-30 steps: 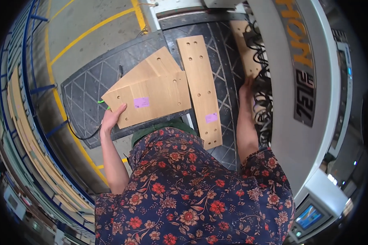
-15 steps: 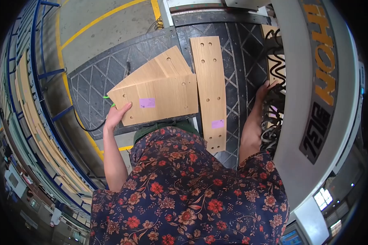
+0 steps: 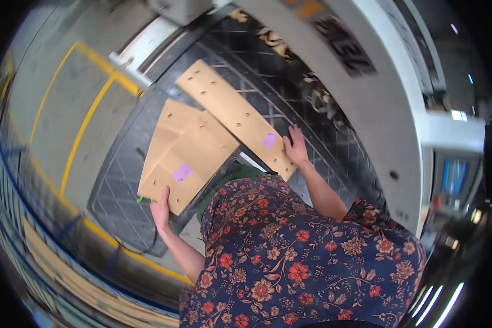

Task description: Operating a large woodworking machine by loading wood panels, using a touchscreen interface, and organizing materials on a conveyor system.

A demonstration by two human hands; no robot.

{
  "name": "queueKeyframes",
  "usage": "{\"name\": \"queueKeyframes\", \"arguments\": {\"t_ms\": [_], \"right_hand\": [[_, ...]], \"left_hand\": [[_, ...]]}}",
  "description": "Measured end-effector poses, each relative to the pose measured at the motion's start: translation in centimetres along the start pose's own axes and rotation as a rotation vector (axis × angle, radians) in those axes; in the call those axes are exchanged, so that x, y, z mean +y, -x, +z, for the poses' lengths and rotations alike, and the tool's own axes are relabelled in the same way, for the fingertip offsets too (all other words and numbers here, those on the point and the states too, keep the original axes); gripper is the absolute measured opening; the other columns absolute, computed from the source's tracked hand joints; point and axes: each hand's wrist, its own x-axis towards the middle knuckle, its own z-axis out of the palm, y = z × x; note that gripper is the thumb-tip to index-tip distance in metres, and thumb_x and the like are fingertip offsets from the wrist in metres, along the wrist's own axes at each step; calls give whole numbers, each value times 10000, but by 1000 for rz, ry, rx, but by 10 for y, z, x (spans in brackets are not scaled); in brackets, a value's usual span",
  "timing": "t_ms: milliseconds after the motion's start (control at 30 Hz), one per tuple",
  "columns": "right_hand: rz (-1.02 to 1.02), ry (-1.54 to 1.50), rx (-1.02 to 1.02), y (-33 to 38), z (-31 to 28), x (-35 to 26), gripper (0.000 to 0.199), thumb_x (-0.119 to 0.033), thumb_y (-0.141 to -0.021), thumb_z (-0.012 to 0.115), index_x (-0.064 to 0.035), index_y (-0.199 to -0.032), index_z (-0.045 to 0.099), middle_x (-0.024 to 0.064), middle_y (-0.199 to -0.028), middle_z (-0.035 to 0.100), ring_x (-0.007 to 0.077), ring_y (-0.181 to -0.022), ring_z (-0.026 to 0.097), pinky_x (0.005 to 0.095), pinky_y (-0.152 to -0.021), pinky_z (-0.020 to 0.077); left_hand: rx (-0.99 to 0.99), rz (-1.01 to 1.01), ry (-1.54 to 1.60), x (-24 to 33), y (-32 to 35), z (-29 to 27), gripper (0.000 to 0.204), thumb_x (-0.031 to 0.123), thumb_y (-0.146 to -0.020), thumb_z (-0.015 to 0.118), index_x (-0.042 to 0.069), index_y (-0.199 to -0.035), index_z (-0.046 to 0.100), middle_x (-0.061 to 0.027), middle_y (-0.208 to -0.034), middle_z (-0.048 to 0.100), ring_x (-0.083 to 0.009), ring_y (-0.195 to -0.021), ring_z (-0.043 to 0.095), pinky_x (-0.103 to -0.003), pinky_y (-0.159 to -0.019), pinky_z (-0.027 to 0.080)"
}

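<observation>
My left hand point(image 3: 160, 210) grips the near-left edge of a rectangular wooden panel point(image 3: 202, 156), thumb on top and fingers out of sight beneath. The panel has several drilled holes and a purple label point(image 3: 182, 173). Partly covered by it, a second wooden panel point(image 3: 166, 127) sticks out at the far left. To the right lies a long drilled board point(image 3: 227, 104) with its own purple label point(image 3: 269, 140). At that board's right edge is my right hand point(image 3: 297, 148), fingers apart and holding nothing; whether it touches the edge I cannot tell.
Under the boards is a black worktop point(image 3: 123, 147) with a crosshatch pattern. A large grey machine housing point(image 3: 361, 104) with dark hoses point(image 3: 320, 101) stands along the right, a screen point(image 3: 455, 176) beyond it. Yellow lines point(image 3: 87, 136) mark the floor; a blue rack point(image 3: 65, 232) holds boards at lower left.
My view has swung to the right. The right hand has come out from among the hoses under the machine to the long board's edge. The left hand keeps its grip on the panel.
</observation>
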Motion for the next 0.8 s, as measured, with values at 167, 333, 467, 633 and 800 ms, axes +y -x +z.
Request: {"name": "queueKeyframes", "arguments": {"t_ms": [167, 333, 467, 633, 800], "right_hand": [[461, -126, 32, 78, -20, 48, 399, -365, -962, 595, -43, -1162, 723, 204, -1177, 706, 361, -1170, 645, 401, -1004, 496], [926, -54, 487, 138, -89, 120, 319, -288, -924, 587, -31, -1003, 759, 212, -982, 737, 407, -993, 699, 460, -881, 535], [1055, 115, 1186, 151, -174, 192, 372, -272, -920, 520, 32, -901, 734, 277, -940, 711, 472, -919, 681, 509, -832, 528], [930, 261, 1686, 163, -278, 250, 294, -184, -868, 549, 41, -891, 737, 268, -903, 725, 445, -850, 694, 494, -815, 538], [1220, 97, 1539, 152, -286, 233, 318, -223, -892, 561, 22, -950, 756, 239, -946, 746, 393, -859, 728, 464, -770, 562]], "left_hand": [[-16, -33, -45, -17, -18, -17, 591, 390, -914, 757, -104, -1222, 654, -145, -1171, 708, -188, -1018, 658, -338, -878, 515], [-58, -129, 80, -31, -30, -20, 648, 437, -924, 739, -102, -1265, 626, -125, -1128, 692, -186, -922, 665, -329, -734, 554], [-140, -158, 140, -30, -43, -11, 674, 467, -932, 722, -88, -1296, 602, -134, -1147, 684, -202, -903, 684, -342, -701, 582], [-52, -251, 92, -32, -50, -10, 699, 496, -933, 709, -84, -1306, 598, -144, -1157, 684, -207, -953, 684, -342, -707, 585], [24, -22, -150, -31, -44, -11, 628, 467, -929, 715, -93, -1211, 676, -196, -1189, 715, -233, -1050, 661, -385, -934, 504]]}}
